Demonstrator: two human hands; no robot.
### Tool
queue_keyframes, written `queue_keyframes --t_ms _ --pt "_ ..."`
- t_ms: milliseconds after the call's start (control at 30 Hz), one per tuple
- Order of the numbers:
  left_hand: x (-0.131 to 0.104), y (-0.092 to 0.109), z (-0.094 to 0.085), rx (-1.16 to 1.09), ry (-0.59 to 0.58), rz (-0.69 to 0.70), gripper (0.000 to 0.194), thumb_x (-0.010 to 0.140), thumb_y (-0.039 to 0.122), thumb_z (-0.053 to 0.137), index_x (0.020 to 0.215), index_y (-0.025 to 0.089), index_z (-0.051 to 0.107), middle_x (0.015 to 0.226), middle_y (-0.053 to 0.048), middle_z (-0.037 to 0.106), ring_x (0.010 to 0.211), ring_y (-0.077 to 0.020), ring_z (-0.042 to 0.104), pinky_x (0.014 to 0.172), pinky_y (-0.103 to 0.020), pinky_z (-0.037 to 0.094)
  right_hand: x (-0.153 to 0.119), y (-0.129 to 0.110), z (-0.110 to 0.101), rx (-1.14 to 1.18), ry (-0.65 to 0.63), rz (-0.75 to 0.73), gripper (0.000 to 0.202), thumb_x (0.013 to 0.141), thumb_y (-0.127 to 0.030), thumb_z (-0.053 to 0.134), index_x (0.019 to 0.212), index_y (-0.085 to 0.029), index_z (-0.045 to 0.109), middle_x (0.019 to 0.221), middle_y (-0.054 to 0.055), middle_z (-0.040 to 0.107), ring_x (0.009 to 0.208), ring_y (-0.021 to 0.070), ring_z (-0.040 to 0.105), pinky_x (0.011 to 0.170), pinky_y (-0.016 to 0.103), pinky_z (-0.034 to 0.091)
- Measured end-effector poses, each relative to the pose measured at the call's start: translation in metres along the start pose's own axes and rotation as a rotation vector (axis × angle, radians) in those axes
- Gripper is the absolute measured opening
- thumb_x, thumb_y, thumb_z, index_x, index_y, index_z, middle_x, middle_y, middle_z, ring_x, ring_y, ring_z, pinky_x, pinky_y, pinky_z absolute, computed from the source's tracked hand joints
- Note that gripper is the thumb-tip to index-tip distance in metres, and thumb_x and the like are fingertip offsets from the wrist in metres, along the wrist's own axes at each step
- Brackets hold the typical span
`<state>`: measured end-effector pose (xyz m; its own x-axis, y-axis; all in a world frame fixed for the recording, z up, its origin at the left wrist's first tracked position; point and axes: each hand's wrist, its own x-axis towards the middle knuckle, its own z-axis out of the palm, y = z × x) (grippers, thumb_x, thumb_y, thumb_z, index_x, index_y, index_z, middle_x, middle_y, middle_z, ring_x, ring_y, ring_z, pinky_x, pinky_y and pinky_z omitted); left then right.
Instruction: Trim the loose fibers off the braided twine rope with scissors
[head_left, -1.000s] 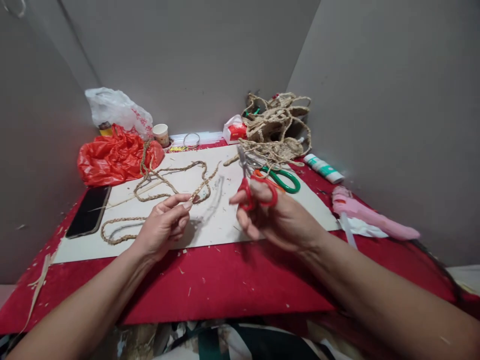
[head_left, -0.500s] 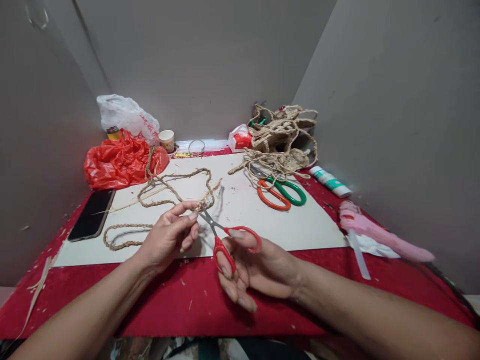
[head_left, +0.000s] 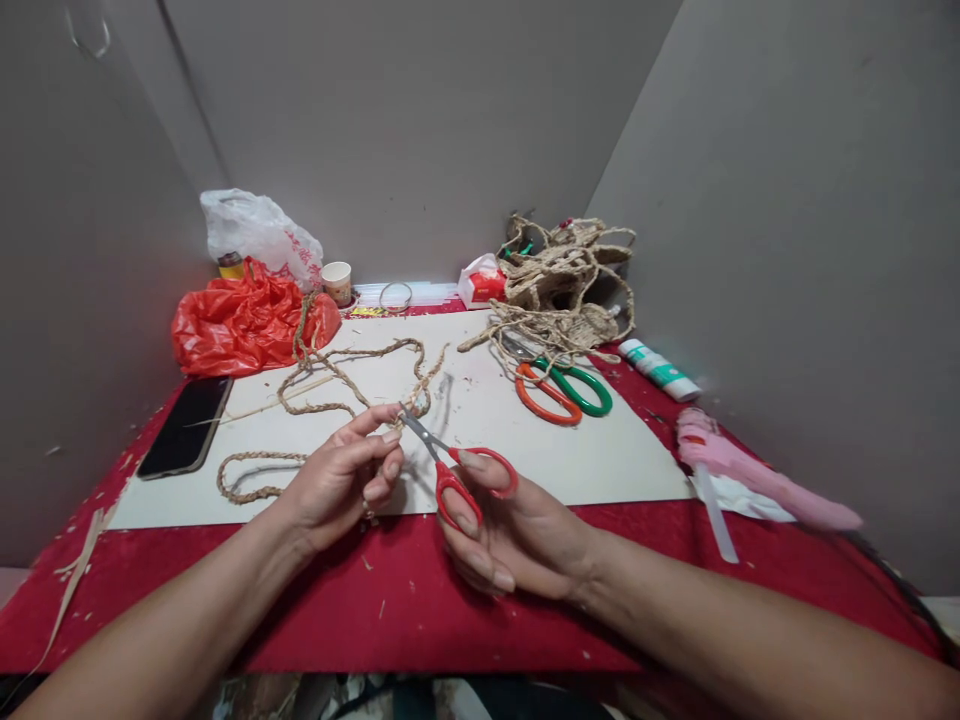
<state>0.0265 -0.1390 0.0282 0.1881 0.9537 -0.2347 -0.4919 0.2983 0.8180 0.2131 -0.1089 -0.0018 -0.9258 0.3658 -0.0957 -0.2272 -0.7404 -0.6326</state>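
Head view: our left hand [head_left: 349, 472] pinches braid [head_left: 432, 376], end jutting beyond grip; our right hand [head_left: 517, 530] grips scissors [head_left: 426, 434], blades [head_left: 415, 422] just beside pinch. Braid looks light, pliable, rough; we'd best hold it near blades, not by loose end.

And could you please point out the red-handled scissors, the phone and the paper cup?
Red-handled scissors [head_left: 428, 437], head view: where the blades cross.
Phone [head_left: 186, 428], head view: middle of the screen.
Paper cup [head_left: 337, 292], head view: its outer wall.
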Motion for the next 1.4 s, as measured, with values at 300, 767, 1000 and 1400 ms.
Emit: queue_keyframes --t_ms 300,767,1000,1400 --pt "0.001 -0.001 -0.002 -0.024 -0.008 0.010 0.020 0.080 0.017 0.063 0.097 0.022 0.054 0.054 0.006 0.054 0.035 -0.0031 0.033 0.038 -0.014 0.027 0.000 0.004 0.001 0.057 -0.033 -0.036 0.044 0.088 -0.054 0.052 0.065 -0.016 0.052 0.046 -0.003 0.053 0.031 0.0055 0.038 0.035 0.016 0.032" --pt "0.002 0.006 -0.002 0.004 0.038 0.043 0.023 0.080 0.024 0.066 0.100 0.021 0.058 0.057 0.005 0.055 0.036 -0.0038 0.036 0.037 -0.015 0.029 -0.002 -0.002 0.005 -0.055 0.025 -0.140 0.040 0.085 -0.043 0.062 0.057 -0.015 0.051 0.039 -0.006 0.041 0.032 0.0031 0.023 0.036 0.017 0.019" --pt "0.005 0.011 -0.007 -0.140 0.002 0.030 0.019 0.073 0.013 0.061 0.091 0.010 0.066 0.069 -0.006 0.065 0.050 -0.0085 0.053 0.045 -0.018 0.042 -0.002 0.002 0.008 -0.110 0.075 -0.063 0.050 0.083 -0.061 0.054 0.070 -0.013 0.059 0.043 -0.004 0.048 0.031 0.0044 0.032 0.034 0.017 0.026" --pt "0.015 -0.004 -0.019 -0.063 0.016 -0.109 0.019 0.077 0.016 0.071 0.094 0.014 0.063 0.082 -0.007 0.070 0.060 -0.0113 0.064 0.058 -0.021 0.050 -0.007 0.007 0.010 0.028 0.204 -0.055 0.049 0.085 -0.056 0.054 0.064 -0.013 0.061 0.038 -0.007 0.033 0.032 0.0034 0.023 0.037 0.018 0.020"
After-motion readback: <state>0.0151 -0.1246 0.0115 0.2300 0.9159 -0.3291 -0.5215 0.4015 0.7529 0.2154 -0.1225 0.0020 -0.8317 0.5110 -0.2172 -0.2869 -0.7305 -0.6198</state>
